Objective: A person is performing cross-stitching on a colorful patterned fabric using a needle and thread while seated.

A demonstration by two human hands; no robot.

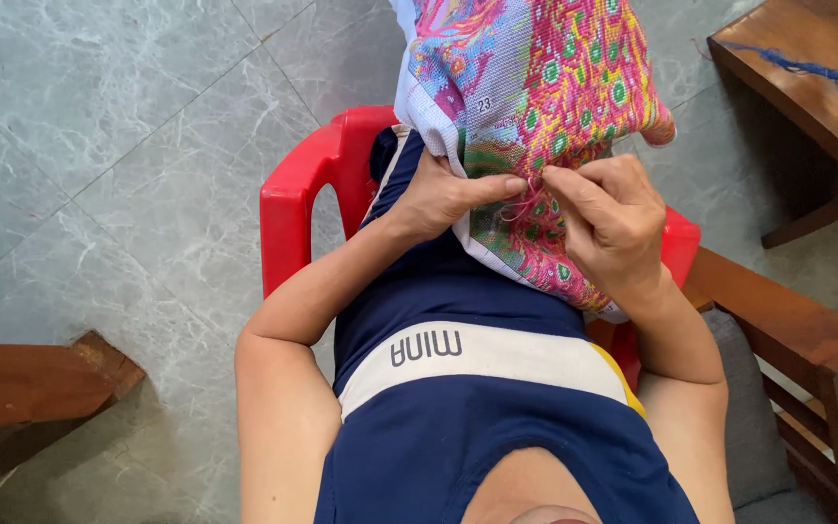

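A colourful embroidery cloth (526, 78) with a pink, green and blue peacock-feather pattern drapes from the top of the view down over my lap. My left hand (443, 194) grips the cloth's white edge, thumb pressed on the stitched face. My right hand (613, 218) pinches at the cloth right beside that thumb, fingertips together on what looks like a needle or a thin pink thread; the needle itself is too small to make out. I sit on a red plastic chair (293, 209), wearing a dark blue top with a white band.
Grey marble-look floor tiles (99, 146) lie to the left. A wooden furniture edge (31, 383) sits at lower left. A wooden table (817, 68) with a blue thread on it stands at upper right. A wooden bench arm (788, 325) with grey cushion is at right.
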